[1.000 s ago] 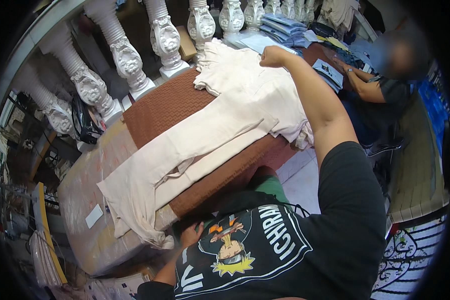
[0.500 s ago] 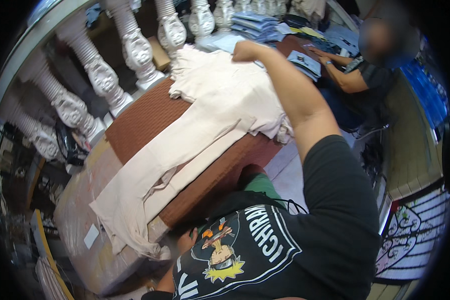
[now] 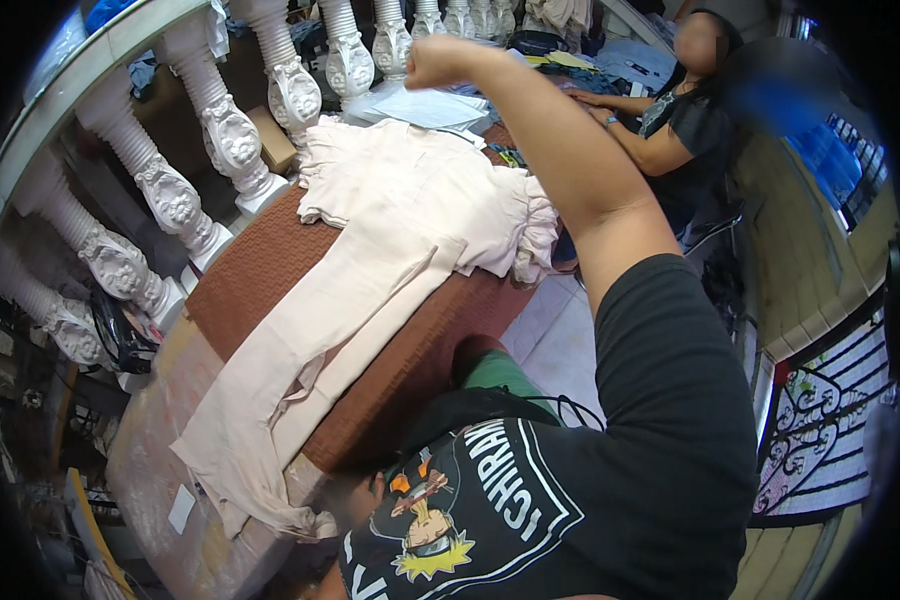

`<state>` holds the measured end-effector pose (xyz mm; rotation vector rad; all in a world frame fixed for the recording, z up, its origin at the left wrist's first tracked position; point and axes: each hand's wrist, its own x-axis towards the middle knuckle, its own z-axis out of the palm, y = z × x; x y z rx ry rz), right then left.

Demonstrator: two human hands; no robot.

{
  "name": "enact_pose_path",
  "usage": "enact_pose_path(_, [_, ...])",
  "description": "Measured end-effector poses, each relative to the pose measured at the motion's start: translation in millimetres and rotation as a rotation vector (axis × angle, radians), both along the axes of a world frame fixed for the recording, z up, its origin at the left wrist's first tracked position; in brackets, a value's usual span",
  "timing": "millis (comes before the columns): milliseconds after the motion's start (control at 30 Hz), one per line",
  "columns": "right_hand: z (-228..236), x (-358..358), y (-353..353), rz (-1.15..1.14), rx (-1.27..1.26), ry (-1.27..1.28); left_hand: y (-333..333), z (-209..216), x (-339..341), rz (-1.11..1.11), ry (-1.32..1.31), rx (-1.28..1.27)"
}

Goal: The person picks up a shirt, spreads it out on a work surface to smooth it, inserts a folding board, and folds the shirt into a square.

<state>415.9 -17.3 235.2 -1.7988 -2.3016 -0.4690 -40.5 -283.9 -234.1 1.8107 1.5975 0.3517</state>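
Observation:
A pale cream-pink garment (image 3: 370,240) with two long legs or sleeves and gathered edges lies spread over a brown quilted cover (image 3: 240,270). Beyond its far end, my right hand (image 3: 440,62) is raised in a closed fist over flat pale sheets or packets (image 3: 420,106). What the fingers hold, if anything, is hidden. Low by my shirt, near the garment's near end, my left hand (image 3: 370,492) is mostly hidden and dark, so its grip cannot be made out.
White carved balusters (image 3: 232,145) line the left and far side. At the far right another person (image 3: 675,140) has both hands by a pile of blue clothes (image 3: 630,62). A plastic-wrapped bundle (image 3: 155,440) carries a small white card (image 3: 181,508). A metal grille (image 3: 820,430) stands right.
My right hand has risen and moved left, away from the garment's far edge. The garment keeps its spread shape. The view has shifted slightly, and the other person's head is raised.

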Motion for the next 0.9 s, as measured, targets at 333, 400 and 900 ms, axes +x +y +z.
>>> enact_pose_path(333, [-172.8,-156.9,-77.6,0.540,-0.825,0.434,-19.6,27.6,7.9,0.014,-0.088,0.177])
enact_pose_path(400, [-206.7,-197.7,-111.3,0.541,-0.949,0.369,-26.4,43.3,4.0,-0.001,-0.200,0.288])
enact_pose_path(900, [-251.1,-328.3,-203.6,0.900,-1.205,0.231,-67.6,103.8,-28.8,0.853,0.278,0.756])
